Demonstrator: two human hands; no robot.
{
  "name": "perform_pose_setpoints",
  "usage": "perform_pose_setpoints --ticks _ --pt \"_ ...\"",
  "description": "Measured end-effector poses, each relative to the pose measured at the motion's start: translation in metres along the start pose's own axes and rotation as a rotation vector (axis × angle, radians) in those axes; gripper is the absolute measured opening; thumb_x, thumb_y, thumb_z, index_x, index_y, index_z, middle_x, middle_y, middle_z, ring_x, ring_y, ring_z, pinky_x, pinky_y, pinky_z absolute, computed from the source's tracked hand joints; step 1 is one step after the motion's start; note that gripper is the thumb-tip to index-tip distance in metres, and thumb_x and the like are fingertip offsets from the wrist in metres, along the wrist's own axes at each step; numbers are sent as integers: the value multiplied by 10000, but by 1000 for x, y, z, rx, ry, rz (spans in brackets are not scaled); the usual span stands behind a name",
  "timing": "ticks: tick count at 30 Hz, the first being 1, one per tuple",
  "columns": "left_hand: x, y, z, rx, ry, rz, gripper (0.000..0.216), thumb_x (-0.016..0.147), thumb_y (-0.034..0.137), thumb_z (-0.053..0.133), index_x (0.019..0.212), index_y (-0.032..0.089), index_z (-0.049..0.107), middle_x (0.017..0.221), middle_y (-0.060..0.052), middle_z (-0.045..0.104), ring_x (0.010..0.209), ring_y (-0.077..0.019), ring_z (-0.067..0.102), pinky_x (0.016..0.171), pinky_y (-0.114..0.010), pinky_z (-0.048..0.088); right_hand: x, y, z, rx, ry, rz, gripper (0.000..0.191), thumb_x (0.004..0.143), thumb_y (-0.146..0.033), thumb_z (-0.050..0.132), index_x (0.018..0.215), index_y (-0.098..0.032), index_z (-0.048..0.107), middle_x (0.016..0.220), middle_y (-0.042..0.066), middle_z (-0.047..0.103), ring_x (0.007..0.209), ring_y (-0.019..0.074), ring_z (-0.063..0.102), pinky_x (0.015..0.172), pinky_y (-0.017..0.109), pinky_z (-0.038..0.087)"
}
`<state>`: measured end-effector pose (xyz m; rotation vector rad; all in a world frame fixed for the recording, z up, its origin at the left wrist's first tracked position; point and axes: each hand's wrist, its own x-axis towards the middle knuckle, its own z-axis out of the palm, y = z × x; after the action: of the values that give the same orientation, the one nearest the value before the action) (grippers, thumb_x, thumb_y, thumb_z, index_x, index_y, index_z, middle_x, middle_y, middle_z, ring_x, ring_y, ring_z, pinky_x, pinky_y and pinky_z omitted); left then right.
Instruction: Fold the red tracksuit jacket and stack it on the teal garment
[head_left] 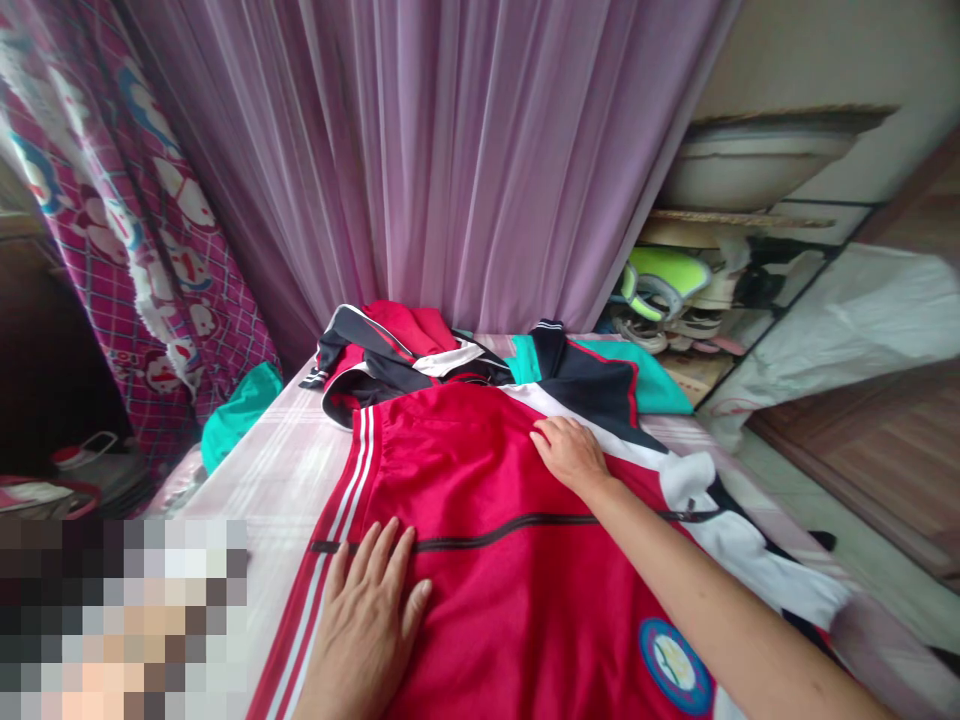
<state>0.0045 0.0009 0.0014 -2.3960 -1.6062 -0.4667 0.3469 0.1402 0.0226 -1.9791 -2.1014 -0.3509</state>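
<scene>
The red jacket (pixel 517 610) lies spread on the table (pixel 270 455), directly in front of the person. The left hand (pixel 367 610) rests palm down on the jacket's near-left part, fingers spread across the side stripes and the end of the zipper (pixel 487 535); it grips nothing. The right hand (pixel 571 452) lies flat on the cloth beyond the zipper, fingers extended and likewise free of any grip. Other dark, red and teal clothes (pixel 630 370) lie at the table's far end. To the right, the rack (pixel 694 385) contains shoes (pixel 697 322) on a lower shelf and a white basin (pixel 757 165) above; the basin's contents are hidden. Beside the rack is a white plastic bag (pixel 862 310), contents indiscernible.
</scene>
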Motion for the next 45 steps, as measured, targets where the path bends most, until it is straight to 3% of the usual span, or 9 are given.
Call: perform_pose_setpoints --ticks 6,9,15,19,23,27,33,38,45 --pt "4 2 -3 -31 -30 -36 532 953 495 423 1386 229 582 1442 -102 570 1346 -305 506 1154 -549 315 -30 57 3 133 -71 148 466 985 -328 367 1391 -205 559 1428 102 575 1292 229 533 1066 379 422" --pt "6 2 -4 -33 -43 -41 528 953 487 429 1385 225 582 1443 -103 569 1352 -308 500 1151 -554 317 -39 63 -2 120 -80 205 507 1002 -341 323 1462 -195 481 1456 102 550 1330 219 504 1091 372 408" --pt "8 3 -3 -57 -46 -62 534 938 477 459 1387 214 579 1445 -119 566 1365 -314 485 1148 -553 321 -54 64 -17 -22 -295 409 523 1019 -414 289 1465 -217 478 1562 103 416 1435 236 370 1149 449 316" --pt "14 -3 -7 -170 -87 -105 466 939 442 437 1306 242 643 1401 -93 611 1327 -288 532 1128 -528 365 -59 62 -17 -30 -225 383 513 1012 -428 312 1431 -221 522 1539 108 447 1409 257 404 1134 465 323" --pt "42 -28 -29 -418 -210 -239 434 951 418 378 1209 261 690 1217 -51 729 1130 -225 670 994 -374 500 -68 64 -6 -48 -67 324 464 998 -370 346 1343 -203 608 1450 125 547 1324 266 498 1084 439 379" --pt "88 -70 -47 -438 -201 -500 448 917 391 418 1231 194 668 1212 -99 722 1058 -248 691 935 -344 513 -72 72 7 -52 13 267 456 994 -364 345 1273 -181 656 1371 140 611 1250 267 561 1038 413 415" --pt "144 -115 -29 -481 -240 -702 434 883 430 473 1120 143 697 922 -87 770 905 -230 714 731 -279 531 -72 78 17 -44 76 223 437 982 -351 351 1235 -209 678 1316 125 647 1210 270 585 1010 422 435" --pt "162 -104 -15 -461 -303 -698 477 827 579 556 991 160 712 946 -114 765 911 -275 706 716 -303 502 -73 75 12 -48 84 226 468 985 -357 329 1248 -175 670 1310 137 650 1200 267 592 1005 402 447" --pt "157 -72 -27 -267 -168 -653 429 901 449 477 1223 192 596 1202 -132 710 1099 -289 657 808 -316 469 -74 70 5 -40 51 218 465 975 -385 363 1328 -251 634 1404 110 588 1278 277 535 1038 427 433"
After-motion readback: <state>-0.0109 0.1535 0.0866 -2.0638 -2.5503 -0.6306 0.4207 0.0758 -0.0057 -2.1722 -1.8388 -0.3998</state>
